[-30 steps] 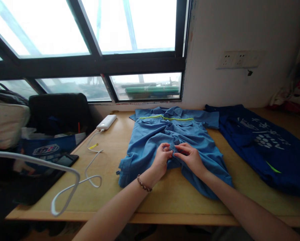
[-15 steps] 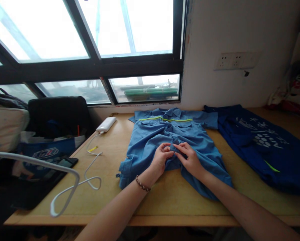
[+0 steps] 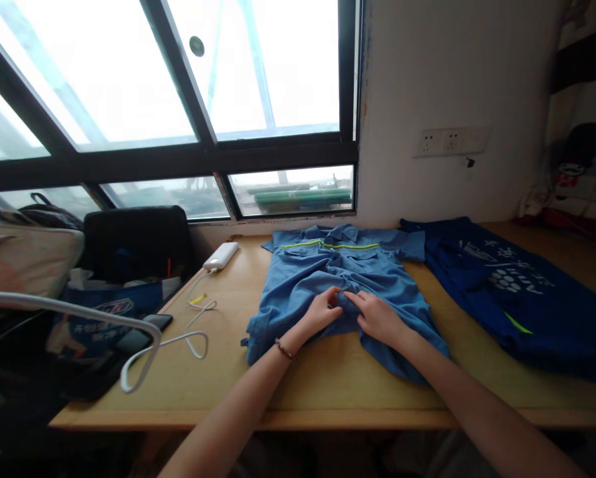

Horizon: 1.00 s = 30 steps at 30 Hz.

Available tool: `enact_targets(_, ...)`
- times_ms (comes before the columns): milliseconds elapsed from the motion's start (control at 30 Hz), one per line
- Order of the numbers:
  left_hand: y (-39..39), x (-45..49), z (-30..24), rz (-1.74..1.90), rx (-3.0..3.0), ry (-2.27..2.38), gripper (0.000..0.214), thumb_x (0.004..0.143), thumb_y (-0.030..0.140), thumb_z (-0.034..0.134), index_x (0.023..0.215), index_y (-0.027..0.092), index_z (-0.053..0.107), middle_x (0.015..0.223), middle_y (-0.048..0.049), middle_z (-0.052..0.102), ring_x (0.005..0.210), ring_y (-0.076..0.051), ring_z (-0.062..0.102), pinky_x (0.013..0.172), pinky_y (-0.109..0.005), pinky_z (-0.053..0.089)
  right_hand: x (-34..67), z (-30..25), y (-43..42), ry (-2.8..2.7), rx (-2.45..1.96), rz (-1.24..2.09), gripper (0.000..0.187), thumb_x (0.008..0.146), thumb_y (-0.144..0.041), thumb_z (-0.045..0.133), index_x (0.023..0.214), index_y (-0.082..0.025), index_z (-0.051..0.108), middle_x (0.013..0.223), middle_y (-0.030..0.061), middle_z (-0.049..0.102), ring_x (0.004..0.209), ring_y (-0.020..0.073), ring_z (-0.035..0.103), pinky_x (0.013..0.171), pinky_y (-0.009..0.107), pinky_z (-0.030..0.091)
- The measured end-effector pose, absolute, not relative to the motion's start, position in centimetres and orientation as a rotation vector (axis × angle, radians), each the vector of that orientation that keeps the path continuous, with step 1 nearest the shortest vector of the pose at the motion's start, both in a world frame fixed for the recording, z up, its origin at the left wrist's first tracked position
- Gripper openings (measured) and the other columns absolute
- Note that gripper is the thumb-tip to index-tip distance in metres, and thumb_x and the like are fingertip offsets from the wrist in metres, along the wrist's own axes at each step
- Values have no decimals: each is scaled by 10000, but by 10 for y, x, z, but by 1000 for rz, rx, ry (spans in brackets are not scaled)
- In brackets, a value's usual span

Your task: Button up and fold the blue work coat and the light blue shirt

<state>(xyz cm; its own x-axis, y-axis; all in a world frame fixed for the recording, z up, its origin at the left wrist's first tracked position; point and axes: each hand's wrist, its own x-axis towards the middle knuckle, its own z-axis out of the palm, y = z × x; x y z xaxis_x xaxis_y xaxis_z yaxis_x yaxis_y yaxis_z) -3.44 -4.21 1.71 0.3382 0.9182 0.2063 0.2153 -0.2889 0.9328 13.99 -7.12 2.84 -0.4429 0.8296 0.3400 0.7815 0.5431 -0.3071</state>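
A light blue short-sleeved work shirt point(image 3: 298, 275) with a yellow-green stripe across the chest lies front up on the table, its collar toward the window. My left hand point(image 3: 322, 311) is at the lower front opening, fingers curled and pinching the cloth edge. From the other side my right hand point(image 3: 376, 317) grips the same front edge, its index finger stretched along the fabric toward the left fingertips. The fingers partly cover the cloth between them, and no button can be made out there. The shirt's lower part is rumpled.
To the right on the wooden table point(image 3: 308, 418) lies a dark blue garment point(image 3: 472, 292) with white print. A white power bank point(image 3: 221, 256) with a looping white cable point(image 3: 198, 352) is at the left. Bags point(image 3: 109, 312) stand beyond the table's left edge, below the window.
My fingertips have moved slightly apart at the shirt front, and the right index finger is now straighter. The held cloth sits lower and flatter. The camera view has shifted a little.
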Motion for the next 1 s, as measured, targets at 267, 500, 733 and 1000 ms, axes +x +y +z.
enact_targets(267, -110, -94, 28, 641, 2427, 1383, 367, 755, 258, 535, 1115, 188, 539, 1199, -122, 519, 1140, -268, 427, 978, -405, 317, 214, -1, -138, -2198, -1517, -129, 360, 760, -155, 481, 1104, -195, 579, 1021, 84, 606, 962, 245, 535, 867, 387, 422)
enact_targets(500, -159, -148, 29, 367, 2524, 1637, 517, 656, -16, 356, 1086, 180, 567, 1119, -86, 578, 1072, -220, 499, 933, -359, 396, 255, -22, -189, -2184, -1494, -40, 366, 770, -414, 569, 1100, -259, 595, 1099, 54, 595, 1018, 237, 545, 881, 375, 467)
enact_targets(733, -214, -216, 30, 360, 2529, 1828, 525, 652, 9, 374, 1060, 242, 609, 1128, -43, 598, 1073, -226, 513, 951, -375, 387, 310, -47, -225, -2060, -1455, -87, 389, 758, -325, 541, 1145, -293, 558, 1144, 25, 577, 1033, 231, 553, 868, 328, 491)
enact_targets(1000, -194, -257, 25, 896, 2045, 2205, 277, 668, 169, 462, 920, 186, 575, 938, -92, 649, 924, -258, 602, 817, -333, 455, 297, -22, -200, -1699, -1771, -102, 545, 599, -110, 352, 1070, -239, 593, 973, 50, 613, 764, 210, 624, 590, 312, 505)
